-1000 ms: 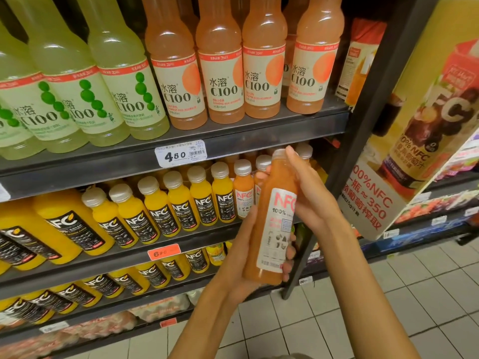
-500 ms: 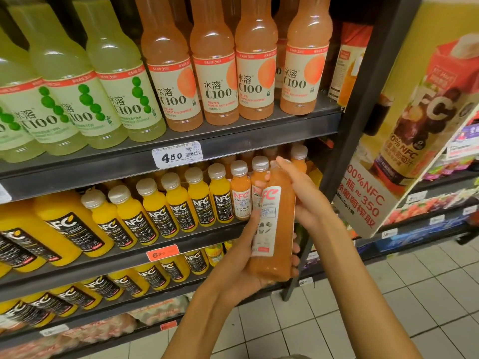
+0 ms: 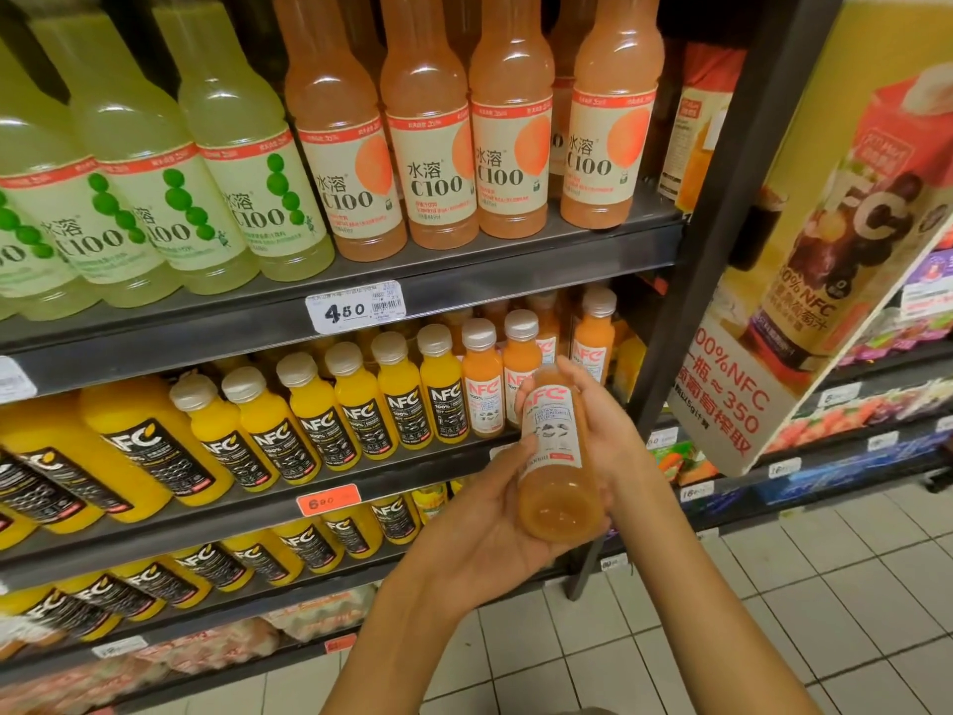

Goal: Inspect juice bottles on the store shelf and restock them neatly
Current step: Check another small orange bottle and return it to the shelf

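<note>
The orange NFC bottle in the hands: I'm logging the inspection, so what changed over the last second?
The orange NFC bottle tipped from nearly upright until its base faces the camera, its top leaning toward the shelf. Left hand still cradles it from below; right hand still grips its upper part. The shelved bottles stayed put.

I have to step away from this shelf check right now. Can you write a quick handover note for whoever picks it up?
Left hand cradles the base of the orange NFC bottle; right hand grips its upper part. The bottle is tilted, off the shelf, label up.
Matching orange NFC bottles stand at the right end of the middle shelf, beside the yellow NFC row.
Done: one bottle pulled for inspection.
Left: finish checking it, put it back upright with its kind, label forward.
</note>
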A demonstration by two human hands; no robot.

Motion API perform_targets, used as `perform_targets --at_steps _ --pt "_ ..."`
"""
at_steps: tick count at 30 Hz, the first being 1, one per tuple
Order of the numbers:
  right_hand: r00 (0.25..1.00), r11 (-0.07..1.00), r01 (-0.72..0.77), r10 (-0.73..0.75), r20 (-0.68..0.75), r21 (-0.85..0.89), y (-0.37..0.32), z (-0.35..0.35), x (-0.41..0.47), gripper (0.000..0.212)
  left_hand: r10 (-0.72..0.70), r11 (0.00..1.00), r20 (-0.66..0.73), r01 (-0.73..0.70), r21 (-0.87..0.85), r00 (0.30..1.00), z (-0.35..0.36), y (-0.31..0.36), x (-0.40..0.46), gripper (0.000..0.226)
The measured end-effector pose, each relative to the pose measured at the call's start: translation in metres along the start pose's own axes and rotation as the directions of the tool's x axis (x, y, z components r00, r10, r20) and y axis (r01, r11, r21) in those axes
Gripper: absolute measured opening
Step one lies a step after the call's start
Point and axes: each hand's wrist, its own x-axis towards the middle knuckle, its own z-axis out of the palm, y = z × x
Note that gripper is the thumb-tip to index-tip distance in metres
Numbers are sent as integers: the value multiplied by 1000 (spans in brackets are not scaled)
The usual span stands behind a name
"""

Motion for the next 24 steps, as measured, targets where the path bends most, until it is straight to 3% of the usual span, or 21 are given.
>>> perform_targets --at_steps 4,7,10,13,17,20,24 --pt "984 947 175 -172 34 -269 -15 6 -6 32 60 966 -96 -34 257 994 -6 -3 5 62" --pt "939 740 289 -342 31 -608 -20 11 -8 23 138 897 -159 -56 439 978 -8 -5 10 53" --pt "904 572 350 -415 106 -742 -22 9 -11 31 189 791 -188 -36 611 964 -13 -7 15 41" --pt "847 492 503 -443 293 -711 -24 7 -20 28 292 607 -214 -8 795 932 -18 -6 20 47" --pt "717 535 686 -382 583 -494 -24 9 -35 44 359 403 -59 -97 910 931 -17 8 21 65" --pt "649 505 731 -307 696 -459 -23 15 -45 55 428 323 1 -154 934 904 -19 17 23 62" --pt "624 455 742 -201 755 -492 -26 12 -52 61 513 235 62 -210 949 856 -27 23 23 60"
